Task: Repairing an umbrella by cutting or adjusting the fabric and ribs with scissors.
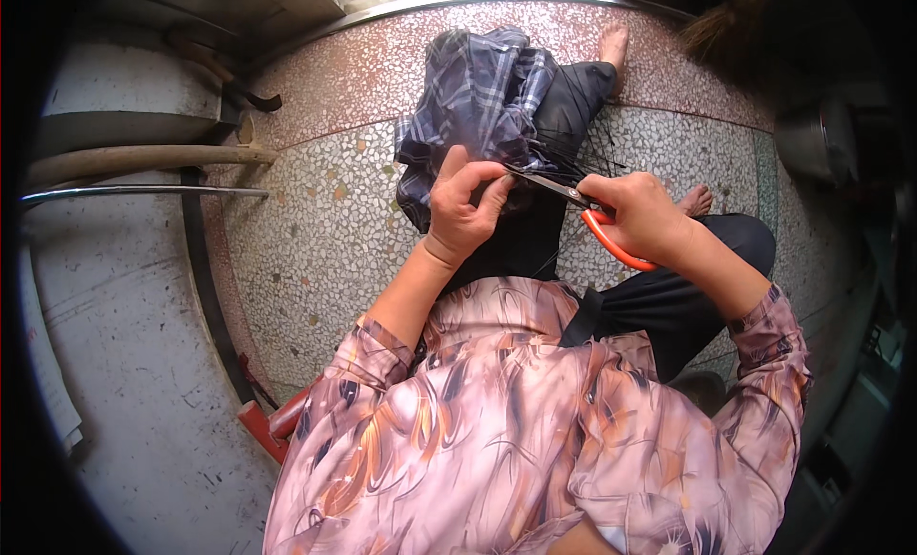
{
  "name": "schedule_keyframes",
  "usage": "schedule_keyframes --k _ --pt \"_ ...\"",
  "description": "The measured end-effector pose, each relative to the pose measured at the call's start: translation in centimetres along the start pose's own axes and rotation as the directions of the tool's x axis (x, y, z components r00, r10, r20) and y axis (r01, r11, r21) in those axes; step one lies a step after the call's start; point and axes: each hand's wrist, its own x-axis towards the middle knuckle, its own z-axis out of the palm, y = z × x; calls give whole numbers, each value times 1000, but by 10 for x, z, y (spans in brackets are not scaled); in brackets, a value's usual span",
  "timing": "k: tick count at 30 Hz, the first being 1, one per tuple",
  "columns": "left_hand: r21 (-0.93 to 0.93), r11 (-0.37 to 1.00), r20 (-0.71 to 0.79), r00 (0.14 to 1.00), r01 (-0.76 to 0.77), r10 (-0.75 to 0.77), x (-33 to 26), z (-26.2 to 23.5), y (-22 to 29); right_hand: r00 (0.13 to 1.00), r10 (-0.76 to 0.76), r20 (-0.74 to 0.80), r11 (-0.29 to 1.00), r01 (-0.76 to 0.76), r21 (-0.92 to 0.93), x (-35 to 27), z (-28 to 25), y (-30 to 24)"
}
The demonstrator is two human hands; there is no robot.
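Overall, pale speckled terrazzo flooring (320,221) reaches up toward twelve o'clock. Over it, a dark plaid cloth (478,92) lies bunched at twelve, against a black trouser leg (578,106). The left hand (463,203), also at twelve, makes a narrow pinch; what lies between thumb and forefinger is too small to tell. At two, the right hand (635,211) is wrapped around orange-handled scissors (579,200), blades pointing toward ten. Thin dark strands (585,161) trail between one and two.
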Motion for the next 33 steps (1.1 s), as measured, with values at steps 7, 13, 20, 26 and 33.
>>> schedule_keyframes --k 7,13,20,26,33 --pt "58 989 36 990 -136 134 -10 -12 -12 837 346 425 349 -535 769 -18 -31 -16" --pt "-285 902 45 945 324 -325 -4 -6 0 979 203 -2 939 -194 283 -10 -5 7" --pt "22 709 214 689 705 -692 2 -44 -6 968 -90 -234 996 82 -47 -34 29 4" --pt "524 810 101 963 -264 249 56 -16 36 992 -122 -16 990 121 -74 -41 35 8" --pt "494 852 459 885 -175 -84 62 2 38 989 -77 -130 907 123 402 -55 26 4"
